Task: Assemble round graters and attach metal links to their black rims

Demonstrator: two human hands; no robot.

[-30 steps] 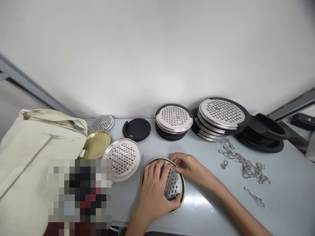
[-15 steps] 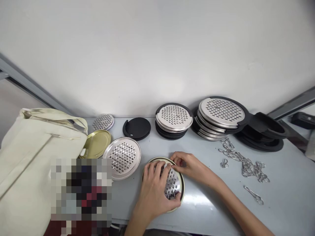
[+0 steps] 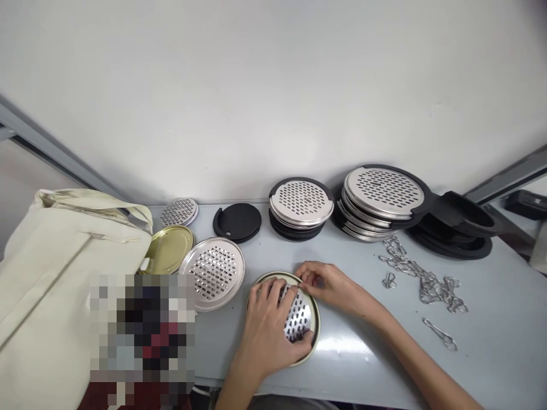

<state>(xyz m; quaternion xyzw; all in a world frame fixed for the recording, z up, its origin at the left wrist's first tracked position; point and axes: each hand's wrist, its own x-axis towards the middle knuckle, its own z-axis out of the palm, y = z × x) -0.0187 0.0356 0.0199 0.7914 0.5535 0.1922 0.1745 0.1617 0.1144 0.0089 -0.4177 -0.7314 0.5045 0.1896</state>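
Both hands press a round perforated steel disc into a gold-rimmed lid.

Grater disc under both hands, stacks behind, bag left

Grey table set against a white wall. Lying directly on it: cream bag at left, gold lid, loose perforated metal discs, black lid, two stacks of disc-and-ring assemblies, black rings, wire clips at right.
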